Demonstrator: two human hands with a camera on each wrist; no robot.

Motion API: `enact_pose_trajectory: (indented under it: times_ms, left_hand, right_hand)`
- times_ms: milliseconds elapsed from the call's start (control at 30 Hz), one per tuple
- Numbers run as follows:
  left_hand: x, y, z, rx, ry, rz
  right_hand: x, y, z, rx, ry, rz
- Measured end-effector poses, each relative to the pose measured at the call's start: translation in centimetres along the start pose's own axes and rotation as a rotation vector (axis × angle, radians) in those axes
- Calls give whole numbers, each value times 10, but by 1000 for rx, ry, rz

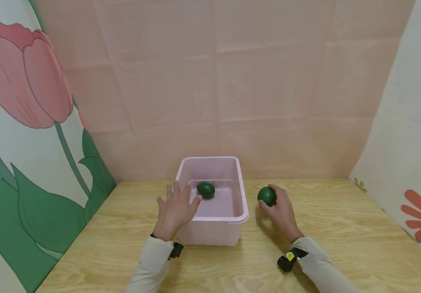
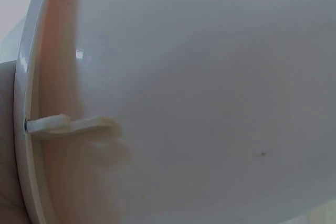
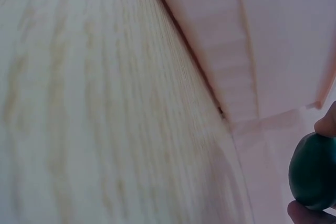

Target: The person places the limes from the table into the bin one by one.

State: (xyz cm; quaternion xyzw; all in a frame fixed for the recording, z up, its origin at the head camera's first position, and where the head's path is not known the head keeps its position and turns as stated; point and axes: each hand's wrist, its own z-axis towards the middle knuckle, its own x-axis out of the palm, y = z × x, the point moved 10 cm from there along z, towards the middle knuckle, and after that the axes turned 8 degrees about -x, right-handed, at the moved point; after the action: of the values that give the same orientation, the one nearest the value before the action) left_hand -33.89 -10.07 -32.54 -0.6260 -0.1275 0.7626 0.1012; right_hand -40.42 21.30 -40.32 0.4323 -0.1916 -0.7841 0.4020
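A pink plastic bin [image 1: 210, 232] stands on the table, and a glossy dark green avocado [image 1: 205, 190] lies on its floor. My left hand [image 1: 175, 208], fingers spread, is over the bin's near left rim and holds nothing. The left wrist view is filled by the bin's outer wall [image 2: 199, 87], with a sliver of the hand at the left edge. To the right of the bin, my right hand [image 1: 281, 209] grips a second dark green avocado [image 1: 266, 196] between thumb and fingers. That avocado [image 3: 314, 171] appears at the right edge of the right wrist view, apart from the bin.
The wood-grain table [image 1: 320, 219] extends on both sides of the bin. A pink backdrop [image 1: 214, 89] rises behind it. A tulip-printed panel [image 1: 23, 81] borders the left side, and a flower-printed white panel [image 1: 408, 134] the right.
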Motion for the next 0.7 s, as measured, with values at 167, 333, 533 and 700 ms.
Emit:
enact_pose_trajectory:
  times_ms: [167,333,533,700]
  left_hand:
    - [0,0,0,0,1,-1]
    - [0,0,0,2,-1,1]
    - [1,1,1,0,2,3]
    - [1,1,1,-3,7,1]
  right_hand:
    - [-1,1,0,2,-6,-3]
    - [-2,4,1,-11,-14,-4]
    - [-3,5,0,-26,-33,-13]
    - [-5,5,-1,-30,-46,-9]
